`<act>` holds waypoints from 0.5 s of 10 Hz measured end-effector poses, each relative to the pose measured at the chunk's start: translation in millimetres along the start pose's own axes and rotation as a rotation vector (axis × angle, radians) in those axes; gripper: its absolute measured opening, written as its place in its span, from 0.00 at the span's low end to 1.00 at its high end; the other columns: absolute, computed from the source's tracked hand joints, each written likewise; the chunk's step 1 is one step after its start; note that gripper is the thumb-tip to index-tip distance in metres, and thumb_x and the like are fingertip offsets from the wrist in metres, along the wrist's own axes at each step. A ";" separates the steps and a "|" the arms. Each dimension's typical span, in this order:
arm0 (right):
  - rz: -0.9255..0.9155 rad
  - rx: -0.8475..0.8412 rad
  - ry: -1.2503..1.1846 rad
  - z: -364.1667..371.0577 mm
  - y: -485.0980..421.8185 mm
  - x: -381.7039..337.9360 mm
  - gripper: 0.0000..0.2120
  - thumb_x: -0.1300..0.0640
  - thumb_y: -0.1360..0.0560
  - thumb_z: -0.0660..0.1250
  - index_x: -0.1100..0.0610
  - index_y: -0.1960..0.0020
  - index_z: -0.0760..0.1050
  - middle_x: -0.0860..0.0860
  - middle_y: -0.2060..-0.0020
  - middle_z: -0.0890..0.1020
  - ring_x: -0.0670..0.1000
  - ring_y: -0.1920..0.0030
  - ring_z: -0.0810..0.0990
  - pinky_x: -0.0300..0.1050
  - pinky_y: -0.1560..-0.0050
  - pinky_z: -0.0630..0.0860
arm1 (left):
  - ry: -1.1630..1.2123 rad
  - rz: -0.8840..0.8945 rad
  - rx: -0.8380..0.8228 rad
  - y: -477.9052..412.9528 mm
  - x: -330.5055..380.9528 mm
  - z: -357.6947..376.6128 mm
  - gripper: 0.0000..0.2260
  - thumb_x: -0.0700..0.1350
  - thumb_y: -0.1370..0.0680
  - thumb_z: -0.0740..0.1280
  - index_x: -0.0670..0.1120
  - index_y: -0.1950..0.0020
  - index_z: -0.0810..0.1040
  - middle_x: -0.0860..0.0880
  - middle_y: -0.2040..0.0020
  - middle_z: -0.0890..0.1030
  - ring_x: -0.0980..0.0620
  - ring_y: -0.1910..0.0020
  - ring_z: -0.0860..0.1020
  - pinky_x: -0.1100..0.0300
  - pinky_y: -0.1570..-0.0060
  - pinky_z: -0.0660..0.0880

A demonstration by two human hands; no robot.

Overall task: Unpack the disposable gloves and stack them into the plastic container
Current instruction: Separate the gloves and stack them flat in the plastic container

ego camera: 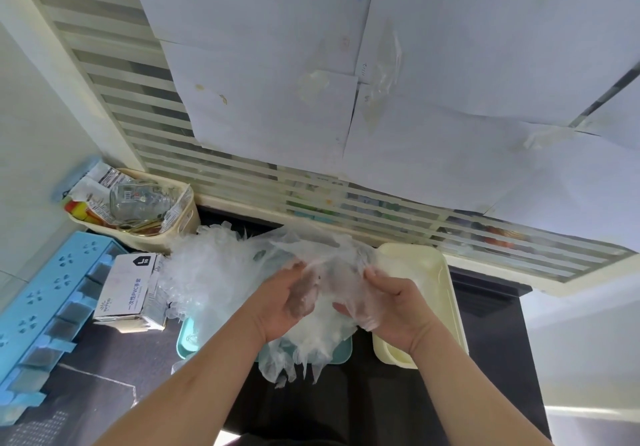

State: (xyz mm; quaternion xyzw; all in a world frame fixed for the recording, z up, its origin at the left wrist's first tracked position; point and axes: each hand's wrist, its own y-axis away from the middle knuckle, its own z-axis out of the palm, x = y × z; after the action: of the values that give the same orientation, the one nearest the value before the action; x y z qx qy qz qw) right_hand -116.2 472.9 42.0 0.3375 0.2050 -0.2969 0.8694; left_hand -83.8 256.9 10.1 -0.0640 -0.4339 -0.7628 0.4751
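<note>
My left forearm [207, 376] and right forearm [460, 386] are bare, both coming up from below the glove bundle [330, 258] and converging on it. My left hand [289, 302] is on the bundle's left side, palm turned inward, fingers curled into the film. My right hand [389, 302] is on the bundle's right side, fingers curled round a fold, fingertips partly veiled by film. Hands near each other, not touching, bundle between them, about level.
</note>
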 end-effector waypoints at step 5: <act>-0.194 0.233 0.100 8.0 5.2 -19.9 0.14 0.65 0.23 0.65 0.64 0.41 0.83 0.62 0.45 0.86 0.63 0.46 0.86 0.57 0.46 0.83 | -0.031 0.103 0.373 0.3 -16.3 -39.1 0.13 0.32 0.19 0.65 0.39 0.35 0.78 0.38 0.38 0.83 0.40 0.43 0.83 0.48 0.46 0.82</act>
State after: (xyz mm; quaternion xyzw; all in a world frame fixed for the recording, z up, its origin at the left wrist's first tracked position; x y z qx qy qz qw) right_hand -126.2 477.8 61.0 0.4292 0.2440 -0.3842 0.7802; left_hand -62.4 239.5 -22.1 -0.0084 -0.5713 -0.6427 0.5103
